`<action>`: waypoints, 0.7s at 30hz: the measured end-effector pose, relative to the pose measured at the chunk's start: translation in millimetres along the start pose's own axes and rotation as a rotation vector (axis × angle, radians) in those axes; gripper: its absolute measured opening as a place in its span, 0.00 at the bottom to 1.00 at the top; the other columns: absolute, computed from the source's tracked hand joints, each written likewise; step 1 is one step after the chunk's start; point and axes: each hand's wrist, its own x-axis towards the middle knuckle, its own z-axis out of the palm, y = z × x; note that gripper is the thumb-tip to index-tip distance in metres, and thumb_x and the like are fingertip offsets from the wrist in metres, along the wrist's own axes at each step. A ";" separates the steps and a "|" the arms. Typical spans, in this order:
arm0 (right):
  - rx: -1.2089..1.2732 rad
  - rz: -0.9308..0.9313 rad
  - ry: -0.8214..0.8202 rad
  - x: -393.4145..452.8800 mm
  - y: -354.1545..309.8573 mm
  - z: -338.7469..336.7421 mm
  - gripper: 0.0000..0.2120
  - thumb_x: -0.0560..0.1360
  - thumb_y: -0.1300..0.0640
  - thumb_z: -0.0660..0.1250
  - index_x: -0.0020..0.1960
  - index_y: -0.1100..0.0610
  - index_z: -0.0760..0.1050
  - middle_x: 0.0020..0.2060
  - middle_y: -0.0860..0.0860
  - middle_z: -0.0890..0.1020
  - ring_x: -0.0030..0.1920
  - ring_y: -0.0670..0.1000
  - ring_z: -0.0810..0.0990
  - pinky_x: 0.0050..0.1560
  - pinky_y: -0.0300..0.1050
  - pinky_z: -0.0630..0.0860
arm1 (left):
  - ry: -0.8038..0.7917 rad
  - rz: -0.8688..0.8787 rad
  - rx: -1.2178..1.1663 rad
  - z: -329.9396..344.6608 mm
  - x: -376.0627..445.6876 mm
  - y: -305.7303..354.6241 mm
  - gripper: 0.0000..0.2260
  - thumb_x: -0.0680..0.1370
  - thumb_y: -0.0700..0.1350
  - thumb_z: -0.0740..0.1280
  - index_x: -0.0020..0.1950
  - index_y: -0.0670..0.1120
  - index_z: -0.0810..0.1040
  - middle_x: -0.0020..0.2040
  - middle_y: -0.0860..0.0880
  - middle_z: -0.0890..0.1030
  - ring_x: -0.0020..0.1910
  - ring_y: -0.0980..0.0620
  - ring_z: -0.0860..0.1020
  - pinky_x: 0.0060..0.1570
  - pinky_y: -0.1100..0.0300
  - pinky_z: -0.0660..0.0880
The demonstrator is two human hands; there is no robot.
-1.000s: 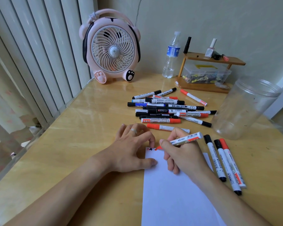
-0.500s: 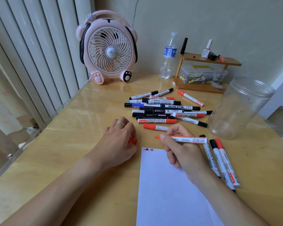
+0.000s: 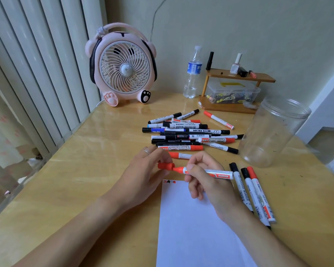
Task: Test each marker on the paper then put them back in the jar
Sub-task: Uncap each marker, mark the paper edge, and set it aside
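Observation:
My right hand (image 3: 206,182) grips a red whiteboard marker (image 3: 216,173) held level above the top of the white paper (image 3: 193,228). My left hand (image 3: 143,174) pinches its red cap (image 3: 165,166), whose mouth touches the marker's tip. Small red and black test marks (image 3: 169,181) sit at the paper's top left corner. Several markers lie in a pile (image 3: 189,133) behind my hands. Three markers (image 3: 253,191) lie to the right of the paper. The clear plastic jar (image 3: 274,132) stands upright with nothing inside at the right.
A pink fan (image 3: 123,68) stands at the back left of the wooden table (image 3: 69,180). A water bottle (image 3: 193,74) and a small wooden shelf (image 3: 235,89) with a plastic box stand at the back. Vertical blinds hang at the left.
My right hand lifted the red marker off the paper and turned it level. My left hand left the paper and brought the red cap up to the marker's tip.

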 end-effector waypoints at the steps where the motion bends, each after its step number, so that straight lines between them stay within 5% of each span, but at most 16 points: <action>1: 0.001 0.004 -0.006 0.1 0.0 0.2 0.10 0.74 0.54 0.68 0.47 0.59 0.72 0.35 0.55 0.79 0.27 0.55 0.73 0.25 0.43 0.66 | -0.009 0.026 -0.001 -0.7 0.3 1.2 0.09 0.78 0.39 0.71 0.54 0.51 0.77 0.50 0.58 0.74 0.52 0.56 0.73 0.51 0.62 0.71; 10: 0.001 -0.056 -0.081 -1.8 -4.6 -1.0 0.13 0.73 0.49 0.75 0.49 0.57 0.79 0.34 0.56 0.81 0.28 0.53 0.76 0.29 0.43 0.70 | -0.075 0.095 -0.060 -3.3 0.6 2.6 0.06 0.82 0.40 0.67 0.55 0.50 0.74 0.49 0.57 0.76 0.50 0.53 0.75 0.50 0.56 0.73; 14: 0.148 0.038 -0.038 -2.5 -11.5 -7.8 0.25 0.77 0.36 0.62 0.55 0.56 0.83 0.43 0.61 0.84 0.31 0.57 0.78 0.29 0.44 0.70 | -0.077 0.057 -0.093 0.1 0.1 0.3 0.04 0.84 0.41 0.64 0.56 0.49 0.73 0.47 0.54 0.77 0.47 0.51 0.74 0.46 0.52 0.73; 17: 0.137 0.047 0.067 -1.5 -14.2 -17.4 0.14 0.79 0.47 0.68 0.52 0.57 0.84 0.43 0.63 0.84 0.29 0.56 0.78 0.26 0.42 0.69 | -0.063 0.047 -0.118 0.2 0.2 -2.3 0.03 0.85 0.47 0.60 0.57 0.50 0.72 0.48 0.55 0.77 0.47 0.52 0.73 0.46 0.57 0.71; 21: -0.004 0.018 0.002 -5.0 -19.5 -23.7 0.07 0.76 0.57 0.74 0.52 0.59 0.85 0.41 0.59 0.86 0.32 0.55 0.82 0.30 0.41 0.73 | -0.110 0.012 -0.177 4.8 -0.3 -8.0 0.10 0.86 0.50 0.56 0.54 0.47 0.74 0.45 0.54 0.76 0.45 0.51 0.73 0.45 0.57 0.71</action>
